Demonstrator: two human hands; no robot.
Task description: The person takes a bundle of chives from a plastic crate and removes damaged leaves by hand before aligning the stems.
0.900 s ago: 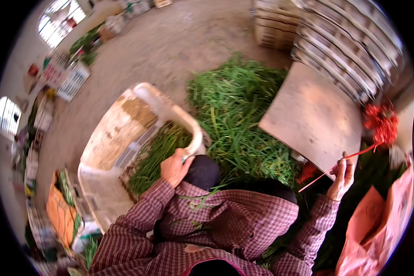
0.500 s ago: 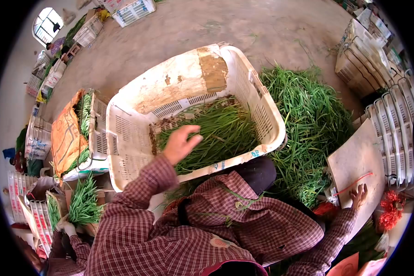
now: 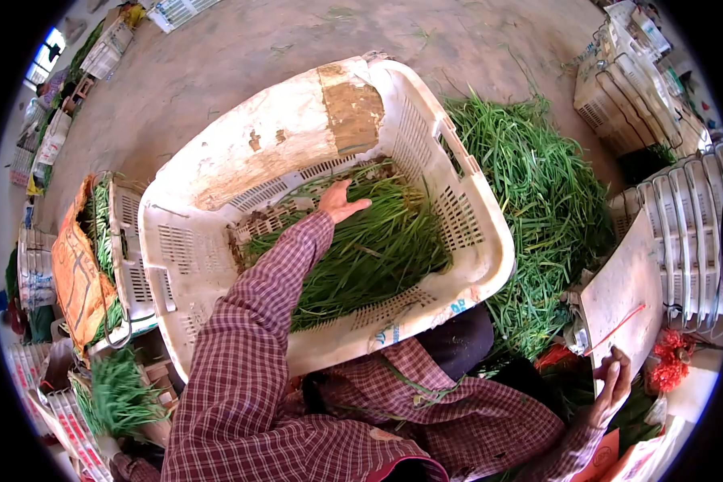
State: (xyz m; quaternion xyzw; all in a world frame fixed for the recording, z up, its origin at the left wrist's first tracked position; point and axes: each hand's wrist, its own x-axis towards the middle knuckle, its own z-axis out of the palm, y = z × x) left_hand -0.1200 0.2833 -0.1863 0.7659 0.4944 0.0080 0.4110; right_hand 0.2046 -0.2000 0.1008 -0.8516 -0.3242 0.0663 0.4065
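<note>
My left hand (image 3: pixel 343 202) reaches deep into a large white plastic crate (image 3: pixel 490 273). Its thumb and fingers are apart, just above the long green chives (image 3: pixel 369 249) lying in the crate, and it holds nothing that I can see; whether it touches the leaves I cannot tell. Off to the right, my right hand (image 3: pixel 613 377) is at the lower edge of a pale board (image 3: pixel 622 277), its fingers loosely bent and apart. A thin red tie (image 3: pixel 618 329) lies on that board close to the fingertips.
A big heap of loose chives (image 3: pixel 538 217) lies right of the crate. Stacked white crates (image 3: pixel 683 233) and red ties (image 3: pixel 671 357) are farther right. On the left stands a crate with an orange sack (image 3: pixel 80 269), near another bunch of chives (image 3: pixel 120 394).
My left hand has moved forward, farther into the crate over the chives. My right hand has drawn down toward the board's lower edge. The view has shifted, and the crate appears larger.
</note>
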